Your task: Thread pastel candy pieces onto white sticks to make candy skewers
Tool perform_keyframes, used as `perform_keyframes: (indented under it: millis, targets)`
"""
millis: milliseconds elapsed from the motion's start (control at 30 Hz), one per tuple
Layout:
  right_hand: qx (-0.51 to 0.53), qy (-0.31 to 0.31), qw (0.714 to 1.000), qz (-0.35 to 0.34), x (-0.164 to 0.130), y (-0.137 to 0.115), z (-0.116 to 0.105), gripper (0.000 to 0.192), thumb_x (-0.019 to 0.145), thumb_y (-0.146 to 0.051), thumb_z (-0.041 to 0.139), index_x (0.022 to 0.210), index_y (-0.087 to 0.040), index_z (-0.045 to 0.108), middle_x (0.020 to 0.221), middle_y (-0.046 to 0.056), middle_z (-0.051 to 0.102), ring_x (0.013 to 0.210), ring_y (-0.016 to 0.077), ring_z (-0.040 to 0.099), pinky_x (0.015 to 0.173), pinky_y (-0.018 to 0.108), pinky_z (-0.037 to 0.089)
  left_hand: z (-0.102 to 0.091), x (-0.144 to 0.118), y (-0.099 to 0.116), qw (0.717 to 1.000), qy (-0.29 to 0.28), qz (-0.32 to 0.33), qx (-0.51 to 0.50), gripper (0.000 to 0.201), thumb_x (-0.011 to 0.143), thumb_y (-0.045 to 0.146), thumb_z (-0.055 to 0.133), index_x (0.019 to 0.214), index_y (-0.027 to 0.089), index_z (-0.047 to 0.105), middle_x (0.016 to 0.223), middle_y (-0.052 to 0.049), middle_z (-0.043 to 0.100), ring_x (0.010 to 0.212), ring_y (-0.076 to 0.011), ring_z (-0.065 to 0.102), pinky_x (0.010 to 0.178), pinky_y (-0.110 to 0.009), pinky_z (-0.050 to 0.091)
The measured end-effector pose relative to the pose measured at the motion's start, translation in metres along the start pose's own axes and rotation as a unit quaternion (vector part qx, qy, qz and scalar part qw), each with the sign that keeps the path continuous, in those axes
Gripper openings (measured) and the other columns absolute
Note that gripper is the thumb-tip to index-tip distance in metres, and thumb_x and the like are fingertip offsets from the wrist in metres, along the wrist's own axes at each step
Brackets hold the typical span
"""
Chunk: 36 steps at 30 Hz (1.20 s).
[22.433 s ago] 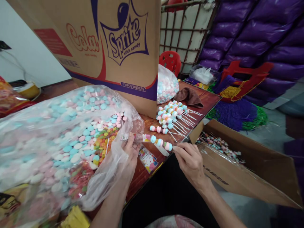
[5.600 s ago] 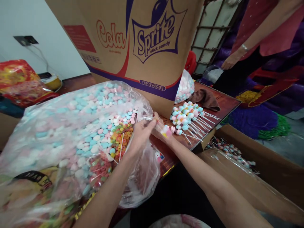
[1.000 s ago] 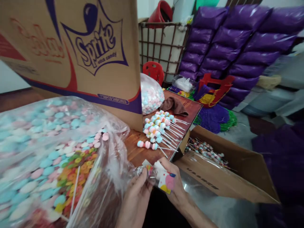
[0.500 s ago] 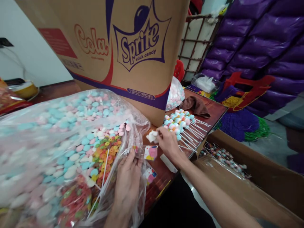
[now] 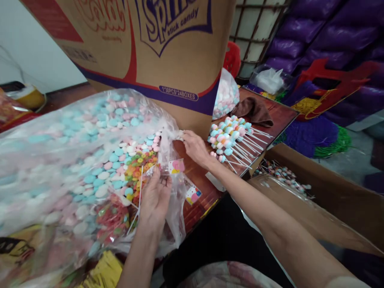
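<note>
My left hand (image 5: 156,194) pinches a small clear plastic bag with a colourful print (image 5: 176,165) between thumb and fingers. It is held over the edge of a large clear plastic sack (image 5: 168,150) full of pastel candies (image 5: 103,176). My right hand (image 5: 196,148) is closed on a small white wad (image 5: 180,135) beside the sack's gathered edge; the fingers partly hide it, and I cannot tell its material. Inside the sack's opening lie orange and green ring candies (image 5: 141,164) and white sticks (image 5: 140,188). A second printed bag (image 5: 193,195) rests on the table.
Candy skewers (image 5: 229,134) lie in a pile right of a large cardboard box (image 5: 186,110), near a brown cloth (image 5: 255,111). Past the table edge stands an open carton (image 5: 324,180) holding more stick candies (image 5: 282,176). Yellow packaging (image 5: 103,272) sits at the bottom.
My right hand has moved left and away from me with the white wad, to the sack's edge. My left hand has shifted slightly with the small bag. The camera has tilted down.
</note>
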State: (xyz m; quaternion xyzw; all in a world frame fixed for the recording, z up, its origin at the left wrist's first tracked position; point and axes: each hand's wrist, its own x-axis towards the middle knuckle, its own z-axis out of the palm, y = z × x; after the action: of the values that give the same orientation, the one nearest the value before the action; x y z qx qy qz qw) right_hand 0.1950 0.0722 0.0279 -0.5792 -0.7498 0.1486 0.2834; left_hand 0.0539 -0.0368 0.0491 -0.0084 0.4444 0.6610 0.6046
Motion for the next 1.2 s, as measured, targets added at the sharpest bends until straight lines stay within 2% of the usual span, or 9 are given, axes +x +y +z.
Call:
perform_keyframes:
  millis: [133, 233, 333, 500, 733, 867, 967, 1067, 1200]
  targets:
    - [0.074, 0.116, 0.990, 0.004, -0.066, 0.023, -0.034, 0.024, 0.098, -0.018, 0.043, 0.088, -0.019, 0.064, 0.090, 0.006, 0.069, 0.086, 0.0182, 0.062, 0.083, 0.030, 0.045, -0.001, -0.002, -0.003, 1.000, -0.013, 0.027, 0.003, 0.003, 0.089, 0.015, 0.070, 0.089, 0.018, 0.069, 0.083, 0.001, 0.071, 0.073, -0.0078, 0.065, 0.072, -0.020, 0.052]
    - [0.091, 0.133, 0.986, 0.043, -0.120, 0.033, -0.053, 0.022, 0.100, -0.023, 0.046, 0.083, -0.020, 0.060, 0.078, 0.002, 0.065, 0.073, 0.0159, 0.060, 0.072, 0.027, 0.044, 0.002, -0.005, -0.008, 0.998, -0.037, 0.052, 0.005, 0.006, 0.085, 0.015, 0.074, 0.084, 0.018, 0.068, 0.079, 0.002, 0.070, 0.072, -0.0078, 0.065, 0.072, -0.021, 0.052]
    - [0.014, 0.141, 0.988, 0.067, -0.149, 0.040, -0.060, 0.027, 0.101, -0.026, 0.045, 0.080, -0.020, 0.060, 0.074, 0.001, 0.062, 0.070, 0.0155, 0.057, 0.068, 0.027, 0.041, 0.007, -0.008, -0.017, 0.994, -0.088, 0.052, 0.028, 0.010, 0.081, 0.016, 0.077, 0.082, 0.017, 0.068, 0.081, 0.001, 0.071, 0.076, -0.0096, 0.066, 0.072, -0.021, 0.053]
    - [-0.192, 0.127, 0.967, 0.105, -0.141, 0.050, -0.056, 0.019, 0.099, -0.022, 0.051, 0.098, -0.019, 0.070, 0.101, 0.009, 0.066, 0.084, 0.0202, 0.057, 0.067, 0.029, 0.036, 0.013, -0.006, -0.034, 0.990, -0.108, 0.057, 0.076, 0.007, 0.083, 0.017, 0.076, 0.085, 0.017, 0.069, 0.087, -0.001, 0.073, 0.082, -0.0129, 0.068, 0.079, -0.028, 0.056]
    - [-0.259, 0.120, 0.952, 0.113, -0.139, 0.060, -0.048, 0.024, 0.099, -0.019, 0.052, 0.083, -0.017, 0.069, 0.093, 0.011, 0.067, 0.085, 0.0229, 0.052, 0.074, 0.034, 0.033, 0.013, 0.001, -0.035, 0.991, -0.094, 0.072, 0.070, 0.007, 0.084, 0.013, 0.073, 0.088, 0.017, 0.069, 0.088, -0.002, 0.074, 0.082, -0.0123, 0.069, 0.083, -0.029, 0.056]
    - [-0.200, 0.174, 0.961, 0.079, -0.154, 0.056, -0.053, 0.027, 0.100, -0.027, 0.055, 0.077, -0.019, 0.066, 0.091, 0.007, 0.068, 0.084, 0.0212, 0.054, 0.075, 0.035, 0.032, 0.010, 0.006, -0.037, 0.992, -0.085, 0.069, 0.056, 0.007, 0.087, 0.012, 0.070, 0.091, 0.016, 0.069, 0.089, -0.001, 0.073, 0.082, -0.0112, 0.069, 0.082, -0.028, 0.055]
    - [-0.050, 0.218, 0.973, 0.063, -0.163, 0.045, -0.060, 0.023, 0.101, -0.023, 0.052, 0.080, -0.019, 0.063, 0.088, 0.005, 0.065, 0.082, 0.0180, 0.058, 0.075, 0.032, 0.038, 0.005, 0.012, -0.040, 0.993, -0.081, 0.073, 0.053, 0.006, 0.085, 0.015, 0.073, 0.088, 0.015, 0.068, 0.086, -0.002, 0.072, 0.079, -0.0122, 0.068, 0.078, -0.028, 0.054]
    - [0.100, 0.253, 0.961, 0.038, -0.168, 0.029, -0.064, 0.017, 0.099, -0.020, 0.054, 0.083, -0.020, 0.061, 0.088, 0.004, 0.061, 0.079, 0.0159, 0.060, 0.074, 0.029, 0.046, 0.002, 0.016, -0.043, 0.993, -0.079, 0.074, 0.053, 0.012, 0.083, 0.020, 0.077, 0.088, 0.014, 0.068, 0.086, -0.004, 0.073, 0.080, -0.0145, 0.069, 0.078, -0.030, 0.054]
    - [0.118, 0.257, 0.959, 0.016, -0.172, 0.016, -0.064, 0.016, 0.097, -0.017, 0.057, 0.083, -0.021, 0.063, 0.086, 0.004, 0.060, 0.078, 0.0155, 0.061, 0.073, 0.028, 0.048, 0.002, 0.016, -0.043, 0.994, -0.074, 0.066, 0.054, 0.011, 0.083, 0.021, 0.077, 0.087, 0.015, 0.068, 0.086, -0.003, 0.073, 0.079, -0.0139, 0.069, 0.076, -0.028, 0.053]
